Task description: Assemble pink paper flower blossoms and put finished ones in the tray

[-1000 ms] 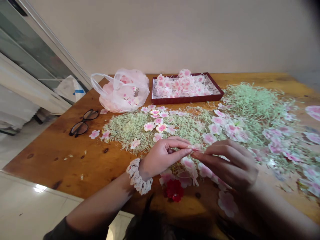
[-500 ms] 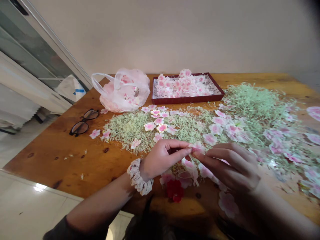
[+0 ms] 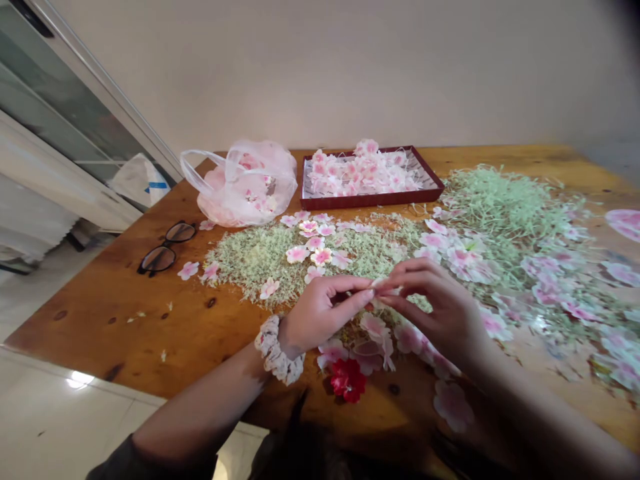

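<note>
Above the petal pile, the fingertips of my left hand (image 3: 320, 312) and my right hand (image 3: 440, 303) meet in a pinch. Between them is an artificial flower (image 3: 376, 285), of which only a small pale bit shows; the fingers hide the rest. A scrunchie (image 3: 278, 350) circles my left wrist. Just below my hands lie pink and white fabric petals (image 3: 374, 327) and a red artificial flower (image 3: 349, 380). Behind the hands, more pink blossoms (image 3: 321, 257) rest on a bed of pale green moss-like stems (image 3: 250, 263).
At the back of the wooden table (image 3: 110, 333) stand a maroon tray (image 3: 373, 199) of pink flowers and a sheer bag (image 3: 250, 183) with pink flowers inside. Glasses (image 3: 159, 259) lie at the left. Thin green stems (image 3: 505, 200) are heaped at the right.
My right hand has turned and lifted slightly, its fingers now more arched. The pink petals that showed between my fingertips are now mostly hidden. My left hand has barely moved.
</note>
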`<state>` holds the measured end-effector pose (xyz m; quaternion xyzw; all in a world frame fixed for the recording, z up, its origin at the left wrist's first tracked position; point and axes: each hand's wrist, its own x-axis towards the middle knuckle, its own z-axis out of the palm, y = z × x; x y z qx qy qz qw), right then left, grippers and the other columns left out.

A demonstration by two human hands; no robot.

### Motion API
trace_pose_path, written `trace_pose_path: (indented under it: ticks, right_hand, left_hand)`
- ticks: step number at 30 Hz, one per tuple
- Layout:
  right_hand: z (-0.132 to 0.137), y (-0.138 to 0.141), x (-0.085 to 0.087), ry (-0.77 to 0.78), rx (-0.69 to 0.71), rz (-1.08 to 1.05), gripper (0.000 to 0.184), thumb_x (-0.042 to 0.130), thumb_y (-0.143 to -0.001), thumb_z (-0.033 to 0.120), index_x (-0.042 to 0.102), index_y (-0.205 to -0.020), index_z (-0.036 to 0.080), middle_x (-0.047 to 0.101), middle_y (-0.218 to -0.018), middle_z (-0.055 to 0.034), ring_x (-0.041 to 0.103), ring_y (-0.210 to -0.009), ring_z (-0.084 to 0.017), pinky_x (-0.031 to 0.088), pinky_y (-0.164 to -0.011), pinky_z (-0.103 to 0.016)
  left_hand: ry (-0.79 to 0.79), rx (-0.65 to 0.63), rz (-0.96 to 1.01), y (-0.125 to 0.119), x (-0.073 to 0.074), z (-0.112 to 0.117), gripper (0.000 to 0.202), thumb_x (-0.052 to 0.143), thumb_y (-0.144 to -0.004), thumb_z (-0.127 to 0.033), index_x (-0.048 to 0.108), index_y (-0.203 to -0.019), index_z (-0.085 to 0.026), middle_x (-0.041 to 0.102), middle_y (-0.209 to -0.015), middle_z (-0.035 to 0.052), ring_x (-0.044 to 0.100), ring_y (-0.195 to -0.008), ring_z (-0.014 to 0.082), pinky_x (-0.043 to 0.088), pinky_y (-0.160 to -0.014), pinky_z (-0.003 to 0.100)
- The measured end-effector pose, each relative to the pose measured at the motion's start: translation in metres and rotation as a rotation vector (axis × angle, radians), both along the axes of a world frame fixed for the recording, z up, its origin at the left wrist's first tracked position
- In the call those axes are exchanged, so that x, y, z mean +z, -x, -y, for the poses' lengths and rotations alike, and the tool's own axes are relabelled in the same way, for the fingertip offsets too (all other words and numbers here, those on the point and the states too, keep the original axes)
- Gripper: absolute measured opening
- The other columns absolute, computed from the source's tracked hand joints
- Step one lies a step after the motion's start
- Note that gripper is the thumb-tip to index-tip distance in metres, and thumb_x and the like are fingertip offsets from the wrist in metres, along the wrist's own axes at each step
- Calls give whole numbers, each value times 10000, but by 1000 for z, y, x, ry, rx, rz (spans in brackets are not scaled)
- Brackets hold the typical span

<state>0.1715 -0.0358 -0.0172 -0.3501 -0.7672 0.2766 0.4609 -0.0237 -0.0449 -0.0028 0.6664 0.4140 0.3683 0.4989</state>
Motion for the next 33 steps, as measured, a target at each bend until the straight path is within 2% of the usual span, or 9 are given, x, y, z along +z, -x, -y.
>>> trace_pose_path:
  ticks: [3, 5, 10, 14, 19, 21, 24, 29, 33]
  right_hand:
    - [2, 0, 1, 274, 24, -63, 328, 649, -821, 259, 581, -1142, 244, 648, -1010, -60, 661, -848, -164, 579, -662, -279]
    - [2, 0, 2, 321, 30, -10, 253, 630, -831, 274, 632, -1078, 216, 693, -943, -64, 678, -793, -165, 578, -658, -276]
    - [0, -2, 4, 59, -76, 116, 167, 615, -826, 169, 712, -956, 207, 705, -803, -42, 653, -698, -142, 530, -606, -252]
    - [-3, -8, 5, -97, -187, 138, 143, 624, -829, 154, 714, -925, 207, 689, -800, -36, 624, -675, -127, 501, -606, -254]
    - [-8, -20, 6, -53, -291, 54, 127, 662, -803, 177, 692, -904, 247, 690, -818, -15, 629, -713, -142, 495, -592, -257]
    - [-8, -24, 5, -18, -304, 9, 136, 672, -796, 184, 688, -911, 256, 693, -842, -14, 635, -744, -150, 505, -621, -268]
    - [-8, -26, 3, 1, -307, -17, 138, 677, -794, 196, 690, -915, 262, 696, -858, -19, 640, -765, -160, 514, -640, -288]
    - [-7, -24, 4, 65, -270, -69, 125, 681, -793, 211, 685, -907, 260, 694, -879, -18, 648, -786, -159, 524, -650, -285]
    - [-8, -25, 7, 220, -232, -169, 102, 699, -782, 241, 694, -879, 271, 703, -856, -6, 658, -771, -150, 530, -662, -267]
  left_hand:
    - [-127, -15, -52, 0, 2, 0, 233, 526, -890, -241, 702, -1042, -222, 711, -1063, 40, 650, -985, 163, 490, -898, 291]
    - [-230, -7, -110, 0, 0, 0, 234, 521, -889, -221, 697, -1043, -221, 710, -1065, 38, 652, -983, 159, 492, -898, 293]
    - [-510, -26, -172, -2, -9, 1, 245, 514, -883, -180, 658, -1081, -190, 708, -1058, 57, 655, -969, 156, 508, -870, 295]
    - [-589, -55, -225, 2, -4, 2, 344, 495, -878, -175, 535, -1220, -182, 660, -1107, 81, 610, -988, 161, 485, -882, 320]
    - [-529, -329, -560, 15, 9, -4, 273, 569, -831, -417, 592, -881, -150, 626, -809, 48, 575, -753, 162, 451, -664, 281]
    - [-480, -389, -735, 16, 7, -5, 364, 558, -817, -515, 584, -769, -155, 608, -709, 23, 559, -665, 149, 400, -593, 264]
    - [-503, -442, -861, 14, -1, -3, 350, 547, -827, -496, 609, -756, -159, 617, -701, 24, 563, -640, 148, 353, -549, 254]
    - [-505, -414, -849, 8, -9, 0, 184, 539, -853, -313, 624, -798, -159, 626, -762, 35, 580, -693, 158, 385, -589, 260]
    - [-346, -239, -569, 10, 0, -5, 207, 523, -891, -337, 611, -831, -159, 622, -846, 36, 574, -769, 143, 430, -694, 262]
